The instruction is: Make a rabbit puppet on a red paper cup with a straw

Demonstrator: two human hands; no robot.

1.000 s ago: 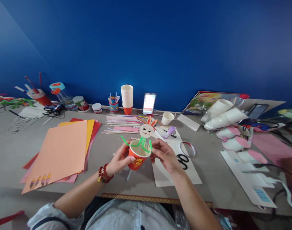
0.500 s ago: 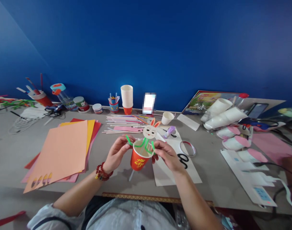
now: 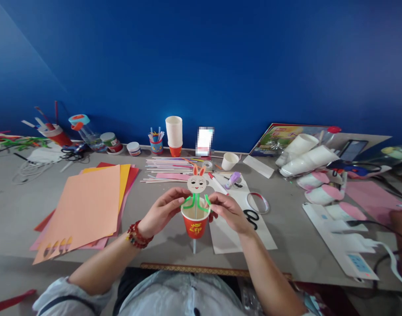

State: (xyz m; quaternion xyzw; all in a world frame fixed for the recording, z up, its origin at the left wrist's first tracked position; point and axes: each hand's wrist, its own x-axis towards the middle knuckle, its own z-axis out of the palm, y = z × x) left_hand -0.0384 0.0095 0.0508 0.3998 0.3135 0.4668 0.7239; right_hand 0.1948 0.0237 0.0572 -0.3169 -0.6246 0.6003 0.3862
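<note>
A red paper cup [image 3: 196, 227] with yellow characters hangs upright between my hands, a pale stick [image 3: 194, 246] showing below its base. Above the cup's mouth rises a paper rabbit head [image 3: 197, 184] with orange ears, joined to green bent stems [image 3: 201, 202] that look like pipe cleaners. My left hand [image 3: 166, 210] is closed, thumb and forefinger pinching the left green stem near the rim. At the other side my right hand [image 3: 229, 211] pinches the right green stem, with lower fingers curled against the cup.
Coloured paper [image 3: 88, 202] is piled at left. A white sheet [image 3: 243, 237] with black-handled scissors [image 3: 251, 218], a tape roll [image 3: 257, 202] and a glue stick [image 3: 233, 180] lie at right. Behind are straws [image 3: 169, 164] and stacked cups [image 3: 174, 131]. A power strip [image 3: 339, 241] lies far right.
The cup has turned from tilted to upright, and its stick now points straight down. The rabbit head has shifted left and slightly lower. Both green stems have swung inward, closer to the head.
</note>
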